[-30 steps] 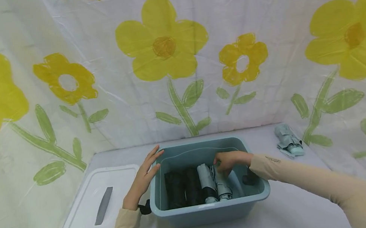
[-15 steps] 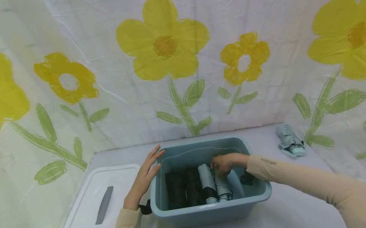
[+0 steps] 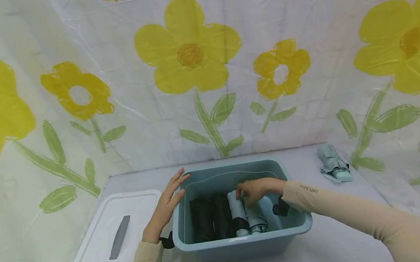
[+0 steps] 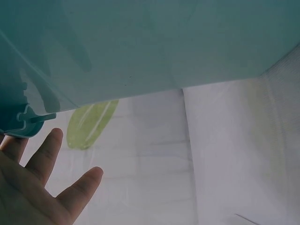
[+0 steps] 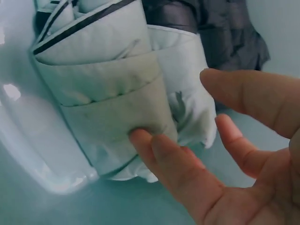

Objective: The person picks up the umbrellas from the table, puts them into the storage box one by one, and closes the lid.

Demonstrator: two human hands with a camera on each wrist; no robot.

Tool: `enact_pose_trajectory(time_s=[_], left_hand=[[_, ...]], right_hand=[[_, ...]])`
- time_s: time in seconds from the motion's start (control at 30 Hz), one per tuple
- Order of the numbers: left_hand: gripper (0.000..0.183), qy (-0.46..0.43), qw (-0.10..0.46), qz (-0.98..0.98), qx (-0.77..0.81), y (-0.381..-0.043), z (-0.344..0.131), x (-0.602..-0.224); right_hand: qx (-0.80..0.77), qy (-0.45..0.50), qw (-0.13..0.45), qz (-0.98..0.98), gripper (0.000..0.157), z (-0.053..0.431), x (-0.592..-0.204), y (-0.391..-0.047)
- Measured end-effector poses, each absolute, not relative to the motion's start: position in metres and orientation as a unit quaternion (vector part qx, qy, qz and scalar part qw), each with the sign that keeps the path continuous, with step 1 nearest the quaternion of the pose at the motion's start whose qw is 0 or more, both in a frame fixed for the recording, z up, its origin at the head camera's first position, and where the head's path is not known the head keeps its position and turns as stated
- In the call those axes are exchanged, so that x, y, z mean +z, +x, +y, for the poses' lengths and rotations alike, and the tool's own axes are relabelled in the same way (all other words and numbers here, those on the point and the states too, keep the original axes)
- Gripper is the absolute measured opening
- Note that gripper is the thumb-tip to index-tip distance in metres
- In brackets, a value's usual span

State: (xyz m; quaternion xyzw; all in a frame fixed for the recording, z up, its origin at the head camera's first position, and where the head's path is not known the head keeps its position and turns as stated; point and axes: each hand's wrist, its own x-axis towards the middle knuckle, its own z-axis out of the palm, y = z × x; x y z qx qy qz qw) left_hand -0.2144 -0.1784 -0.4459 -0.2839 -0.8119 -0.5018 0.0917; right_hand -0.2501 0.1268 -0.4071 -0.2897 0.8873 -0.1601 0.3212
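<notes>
A blue-grey plastic bin (image 3: 242, 240) holds two black folded umbrellas (image 3: 202, 220) on the left and two pale blue-grey folded umbrellas side by side to their right. My left hand (image 3: 164, 205) lies with spread fingers along the bin's left rim, thumb side up. Inside the bin, my right hand (image 3: 256, 189) is over the far ends of the pale umbrellas. The right wrist view shows its fingers parted, with fingertips (image 5: 140, 138) against the wider pale umbrella (image 5: 112, 108); the thumb and another finger are near the second pale umbrella (image 5: 187, 89).
A white lid (image 3: 94, 239) with a grey handle (image 3: 119, 237) lies on the table left of the bin. Another pale folded umbrella (image 3: 333, 163) lies at the table's back right. Behind hangs a flower-print curtain (image 3: 131, 127).
My right hand has shifted a little left, from the right-hand pale umbrella toward the one beside it. The left hand stays at the rim.
</notes>
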Motion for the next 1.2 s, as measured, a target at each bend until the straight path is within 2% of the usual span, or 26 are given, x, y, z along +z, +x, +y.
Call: enact_pose_trajectory(time_s=[0.17,0.37,0.6,0.93,1.2], left_hand=[[0.042,-0.284,0.088,-0.810,-0.505,-0.201,-0.175,-0.427],[0.042,-0.282,0.089,-0.813,-0.502,-0.199,-0.174,-0.423],[0.041,-0.280,0.091,-0.812,-0.504,-0.200,-0.173,-0.424],[0.041,-0.275,0.091,-0.815,-0.502,-0.201,-0.172,-0.425],[0.043,-0.273,0.097,-0.821,-0.491,-0.200,-0.173,-0.425]], right_hand=[[-0.164,-0.298,0.337,0.878,0.033,0.131,-0.401,-0.252],[-0.197,-0.325,0.357,0.854,0.030,0.136,-0.390,-0.255],[-0.227,-0.293,0.388,0.844,0.034,0.141,-0.382,-0.260],[-0.254,-0.310,0.381,0.833,0.039,0.156,-0.362,-0.261],[-0.280,-0.335,0.349,0.829,0.039,0.170,-0.354,-0.260]])
